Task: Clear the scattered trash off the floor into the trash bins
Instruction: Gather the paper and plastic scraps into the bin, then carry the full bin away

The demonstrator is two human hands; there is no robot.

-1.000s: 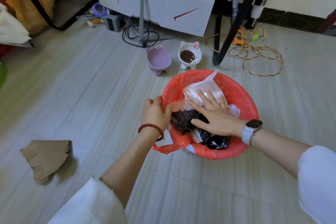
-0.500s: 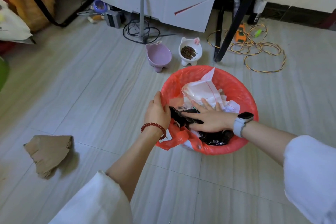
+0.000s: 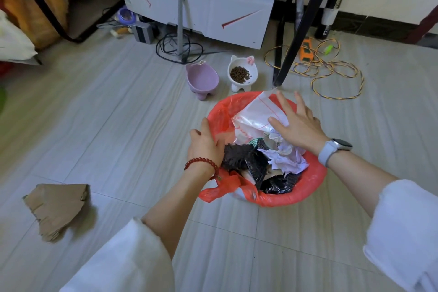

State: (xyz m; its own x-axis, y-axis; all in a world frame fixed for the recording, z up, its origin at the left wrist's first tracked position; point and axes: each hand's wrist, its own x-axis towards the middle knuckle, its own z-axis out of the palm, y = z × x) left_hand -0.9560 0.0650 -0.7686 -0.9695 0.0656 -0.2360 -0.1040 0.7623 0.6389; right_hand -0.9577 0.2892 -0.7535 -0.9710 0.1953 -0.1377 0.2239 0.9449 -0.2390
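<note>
White sleeves (image 3: 132, 258), red bead bracelet (image 3: 201, 163), grey smartwatch (image 3: 333, 149).

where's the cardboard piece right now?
Head view, lower left: the torn cardboard piece lies on the floor tiles, left of the person's left forearm and well clear of the red-lined trash bin.

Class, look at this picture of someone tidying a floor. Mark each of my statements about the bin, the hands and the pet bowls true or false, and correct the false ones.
1. The bin is lined with a red bag. True.
2. The right hand is curled tightly round a black bag. False: its fingers are spread flat over the white plastic bag.
3. The left hand is at the bin's left rim. True.
4. Both pet bowls hold kibble. False: the white bowl does; the purple bowl looks empty.
5. A piece of cardboard lies on the floor left of the bin. True.
</note>
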